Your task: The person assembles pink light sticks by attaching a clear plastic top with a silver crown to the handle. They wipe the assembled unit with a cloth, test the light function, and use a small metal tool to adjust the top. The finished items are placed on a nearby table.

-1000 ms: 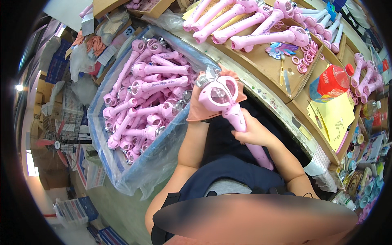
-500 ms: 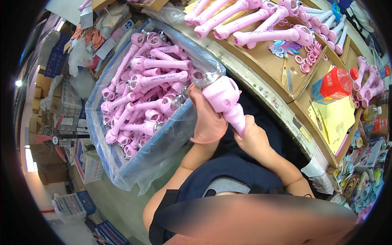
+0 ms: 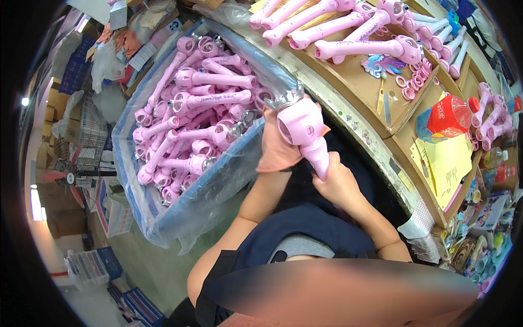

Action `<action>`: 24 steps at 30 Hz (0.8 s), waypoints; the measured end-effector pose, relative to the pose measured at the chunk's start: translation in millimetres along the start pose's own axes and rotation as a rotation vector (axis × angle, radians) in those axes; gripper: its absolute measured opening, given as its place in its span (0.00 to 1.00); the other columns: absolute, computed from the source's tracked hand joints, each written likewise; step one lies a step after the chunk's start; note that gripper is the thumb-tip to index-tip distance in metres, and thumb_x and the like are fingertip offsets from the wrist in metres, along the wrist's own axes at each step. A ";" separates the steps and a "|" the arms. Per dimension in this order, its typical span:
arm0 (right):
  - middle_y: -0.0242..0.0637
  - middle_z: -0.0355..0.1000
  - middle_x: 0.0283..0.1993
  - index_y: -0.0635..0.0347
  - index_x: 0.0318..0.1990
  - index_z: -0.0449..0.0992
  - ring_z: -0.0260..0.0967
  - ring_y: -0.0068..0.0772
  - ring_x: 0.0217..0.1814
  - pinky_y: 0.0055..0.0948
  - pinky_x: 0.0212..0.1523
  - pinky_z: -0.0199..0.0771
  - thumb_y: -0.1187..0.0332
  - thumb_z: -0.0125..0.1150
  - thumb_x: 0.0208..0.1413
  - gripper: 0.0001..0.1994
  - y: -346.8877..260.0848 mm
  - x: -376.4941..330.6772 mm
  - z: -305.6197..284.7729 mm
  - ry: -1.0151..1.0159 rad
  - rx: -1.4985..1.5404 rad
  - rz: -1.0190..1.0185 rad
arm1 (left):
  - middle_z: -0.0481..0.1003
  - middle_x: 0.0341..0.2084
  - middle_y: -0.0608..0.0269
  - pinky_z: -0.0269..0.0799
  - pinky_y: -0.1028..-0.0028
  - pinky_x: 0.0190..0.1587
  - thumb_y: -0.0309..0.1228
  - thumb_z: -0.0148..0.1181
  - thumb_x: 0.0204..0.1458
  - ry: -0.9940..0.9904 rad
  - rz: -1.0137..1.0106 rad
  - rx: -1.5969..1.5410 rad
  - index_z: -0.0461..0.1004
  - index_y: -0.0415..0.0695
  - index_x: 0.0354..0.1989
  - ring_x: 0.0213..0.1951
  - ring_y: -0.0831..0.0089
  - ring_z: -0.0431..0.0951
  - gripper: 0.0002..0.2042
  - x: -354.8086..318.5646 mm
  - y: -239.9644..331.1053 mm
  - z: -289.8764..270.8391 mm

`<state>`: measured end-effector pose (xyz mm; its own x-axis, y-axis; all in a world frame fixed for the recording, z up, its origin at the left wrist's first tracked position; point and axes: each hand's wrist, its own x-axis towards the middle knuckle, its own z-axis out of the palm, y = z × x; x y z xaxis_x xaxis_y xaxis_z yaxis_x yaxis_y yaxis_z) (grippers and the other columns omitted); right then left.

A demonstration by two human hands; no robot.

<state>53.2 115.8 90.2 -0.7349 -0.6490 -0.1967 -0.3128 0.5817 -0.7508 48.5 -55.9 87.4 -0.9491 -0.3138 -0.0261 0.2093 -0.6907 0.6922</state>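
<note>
Two hands are gripping one pink toy wand [image 3: 305,133] above the lap, between bin [image 3: 163,218] and desk [image 3: 381,103]: the right hand [image 3: 340,182] is clamping its handle, the gloved left hand [image 3: 278,144] is cupping its crowned head. Judging by this, assembly is finishing; next, placing it with the others calls for release.

pink wand [image 3: 305,133] tipped head-up from sideways, left hand [image 3: 278,144] shifted behind its head

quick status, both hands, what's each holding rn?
Left hand: gloved, closed around the head end of the pink toy wand.
Right hand: bare, closed on the same wand's handle, lower end.
</note>
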 end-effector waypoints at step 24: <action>0.60 0.74 0.33 0.65 0.44 0.65 0.74 0.64 0.38 0.48 0.37 0.73 0.58 0.71 0.49 0.25 5.0 7.1 -3.3 0.036 0.100 -0.071 | 0.76 0.43 0.53 0.80 0.49 0.43 0.46 0.51 0.63 0.209 -0.117 -0.536 0.69 0.43 0.53 0.44 0.59 0.79 0.20 -10.0 13.4 4.4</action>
<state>44.5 115.7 87.1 -0.7348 -0.6677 -0.1198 -0.3046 0.4825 -0.8212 59.7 -59.1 100.1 -0.9179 -0.2997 -0.2601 0.2471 -0.9446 0.2162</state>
